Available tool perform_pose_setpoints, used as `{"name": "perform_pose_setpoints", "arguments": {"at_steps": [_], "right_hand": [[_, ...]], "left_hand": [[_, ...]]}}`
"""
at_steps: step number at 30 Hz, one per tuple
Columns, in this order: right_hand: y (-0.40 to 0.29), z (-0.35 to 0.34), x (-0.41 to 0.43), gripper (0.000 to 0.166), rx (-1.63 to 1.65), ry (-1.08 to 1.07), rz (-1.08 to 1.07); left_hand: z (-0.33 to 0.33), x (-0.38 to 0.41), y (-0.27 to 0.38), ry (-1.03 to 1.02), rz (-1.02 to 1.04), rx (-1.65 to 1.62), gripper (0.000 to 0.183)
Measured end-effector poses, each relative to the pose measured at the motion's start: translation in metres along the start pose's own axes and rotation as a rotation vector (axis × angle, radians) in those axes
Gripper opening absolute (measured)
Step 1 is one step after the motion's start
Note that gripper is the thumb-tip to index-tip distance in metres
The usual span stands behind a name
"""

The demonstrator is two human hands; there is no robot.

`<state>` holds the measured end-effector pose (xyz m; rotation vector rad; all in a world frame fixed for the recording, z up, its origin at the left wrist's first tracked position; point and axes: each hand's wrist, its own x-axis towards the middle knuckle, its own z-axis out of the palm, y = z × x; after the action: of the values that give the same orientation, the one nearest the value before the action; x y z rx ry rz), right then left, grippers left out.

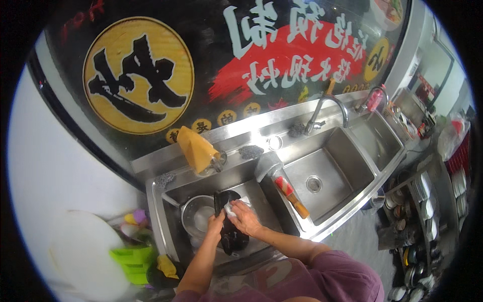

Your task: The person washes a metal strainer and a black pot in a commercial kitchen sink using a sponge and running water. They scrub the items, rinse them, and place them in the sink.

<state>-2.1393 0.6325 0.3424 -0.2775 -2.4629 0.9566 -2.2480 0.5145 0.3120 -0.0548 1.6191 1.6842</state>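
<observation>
My left hand point(216, 225) grips the near-left edge of a glossy black dish or pan point(234, 241), which is tilted on its side; its exact kind is hard to tell. With my right hand point(246, 219) I press a crumpled white cloth or wipe point(228, 209) against its inner face. Both hands are inside the left basin of a stainless steel sink point(269, 205). Left of the black dish, a metal saucepan point(193, 211) sits in the same basin, its handle toward the back left corner. My fingers and forearms hide part of the dish.
A red-and-wood-handled brush point(289, 196) and a grey cloth point(268, 166) lie across the divider. Wire scourers point(251, 152) and a yellow cloth point(196, 149) rest on the back ledge, near a faucet point(320, 113). A green crate point(132, 260) stands left; dish shelves point(411, 211) stand right.
</observation>
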Motion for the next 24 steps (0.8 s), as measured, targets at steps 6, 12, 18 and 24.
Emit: {"name": "perform_pose_setpoints", "arguments": {"at_steps": [6, 12, 18, 24], "right_hand": [[0.008, -0.007, 0.017, 0.033, 0.084, 0.001, 0.005], [-0.011, -0.030, 0.038, 0.033, -0.072, 0.012, -0.024], [-0.005, 0.012, 0.020, 0.044, -0.191, -0.109, -0.196], [-0.031, 0.027, 0.017, 0.039, -0.214, -0.257, -0.357]], "left_hand": [[0.009, 0.011, 0.001, -0.027, -0.029, -0.137, 0.025], [0.019, 0.021, 0.014, -0.050, -0.040, -0.206, 0.025], [-0.032, 0.010, -0.012, -0.084, -0.039, -0.032, 0.032], [-0.053, -0.019, -0.008, 0.166, 0.009, 0.000, 0.030]]}}
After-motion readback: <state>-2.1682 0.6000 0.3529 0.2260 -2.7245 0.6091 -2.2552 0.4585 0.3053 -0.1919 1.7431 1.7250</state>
